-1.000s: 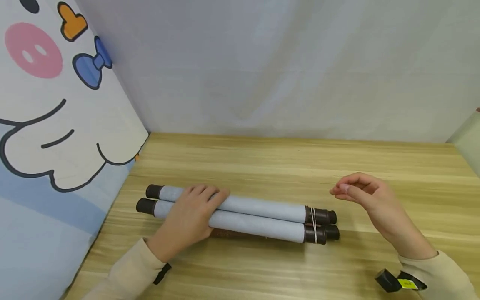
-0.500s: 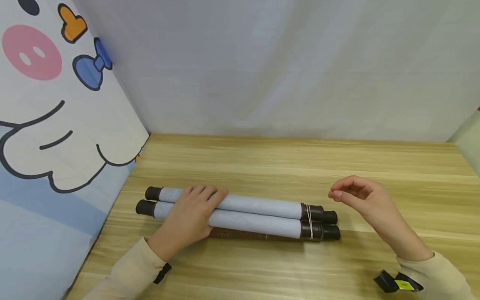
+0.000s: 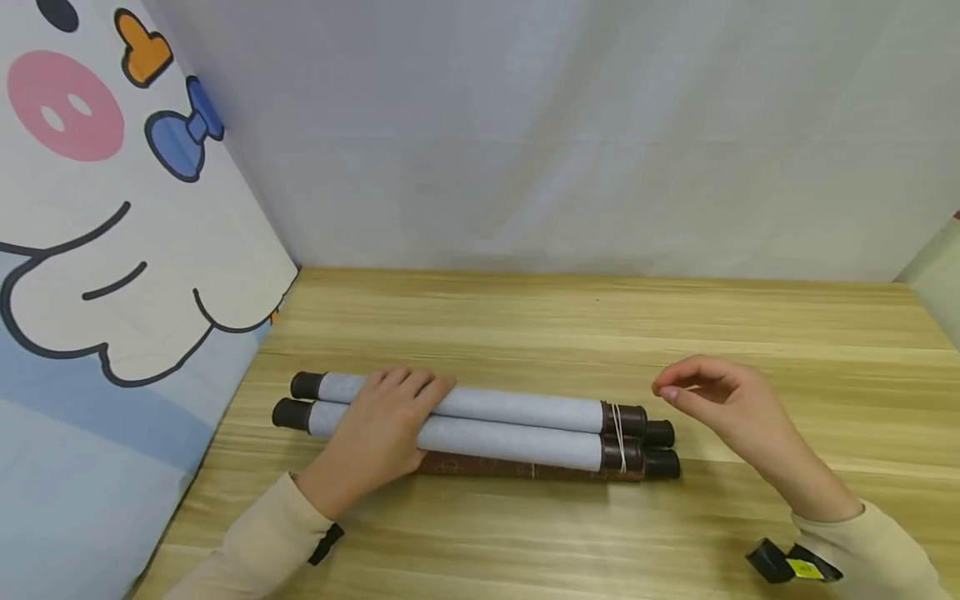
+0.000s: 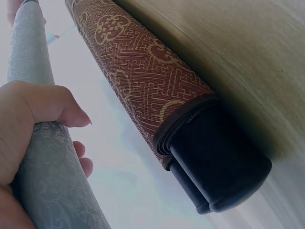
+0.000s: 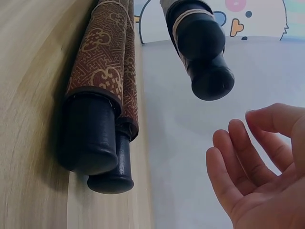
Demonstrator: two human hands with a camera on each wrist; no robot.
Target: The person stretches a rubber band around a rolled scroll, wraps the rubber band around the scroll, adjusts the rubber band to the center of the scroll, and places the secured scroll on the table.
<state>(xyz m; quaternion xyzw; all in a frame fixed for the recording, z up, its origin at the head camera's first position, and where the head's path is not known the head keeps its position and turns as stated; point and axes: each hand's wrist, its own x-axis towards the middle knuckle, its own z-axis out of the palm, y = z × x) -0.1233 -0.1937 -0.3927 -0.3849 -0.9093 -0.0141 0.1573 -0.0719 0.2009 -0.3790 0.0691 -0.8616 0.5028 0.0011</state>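
Observation:
My left hand [image 3: 378, 433] grips a pale blue hanging scroll [image 3: 517, 442], rolled from both ends into two parallel rolls with dark end knobs. Thin whitish bands [image 3: 618, 437] loop round its right end. A second scroll, brown-red with a gold pattern [image 4: 133, 67], lies on the table beneath, mostly hidden from the head view. Both wrist views show a gap between the two scrolls, the pale one held higher. To the right of the knobs, my right hand [image 3: 735, 417] hovers with fingers loosely bent and thumb near the index fingertip, holding nothing visible.
The wood-grain table [image 3: 525, 325] ends at a pale curtain [image 3: 525, 142] at the back. On the left stands a panel with cartoon prints [image 3: 150, 308]. Black straps with camera mounts [image 3: 772, 560] sit at the wrists.
The pale scroll's right end has shifted a little up and left in the head view, showing more of the patterned scroll beneath. My right hand has drifted slightly left. My left hand keeps its grip.

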